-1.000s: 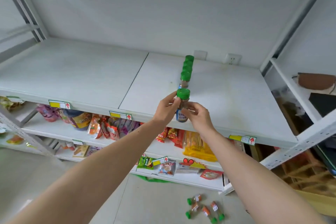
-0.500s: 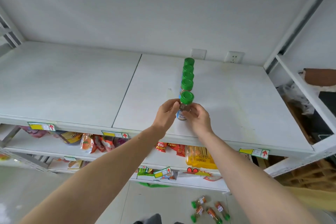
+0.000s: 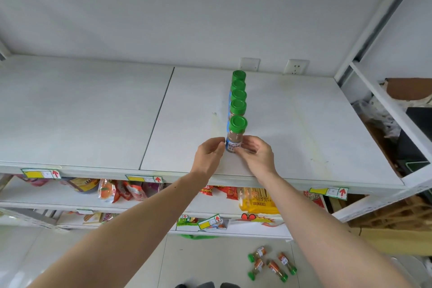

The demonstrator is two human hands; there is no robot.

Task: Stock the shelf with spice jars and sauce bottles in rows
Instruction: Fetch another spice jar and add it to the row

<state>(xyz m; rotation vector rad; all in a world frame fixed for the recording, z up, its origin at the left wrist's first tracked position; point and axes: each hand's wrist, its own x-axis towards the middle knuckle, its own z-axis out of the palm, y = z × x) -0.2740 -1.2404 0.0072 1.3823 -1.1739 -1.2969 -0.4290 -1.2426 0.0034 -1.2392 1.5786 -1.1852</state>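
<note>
A small shop is showing here: white metal shelving (image 3: 70, 110) is carrying price tags (image 3: 41, 173) along its edges, with snack packets (image 3: 131, 190) lying on the lower shelves.

"15%" on yellow packet (image 3: 259, 201)

Spice jar (image 3: 234, 140): clear glossy body, paper label, green plastic cap; shelf (image 3: 93, 114) matt white.

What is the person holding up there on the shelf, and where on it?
A green-capped spice jar, front of the row, held low on its labelled glass body between the fingertips of the left hand and right hand.
</note>
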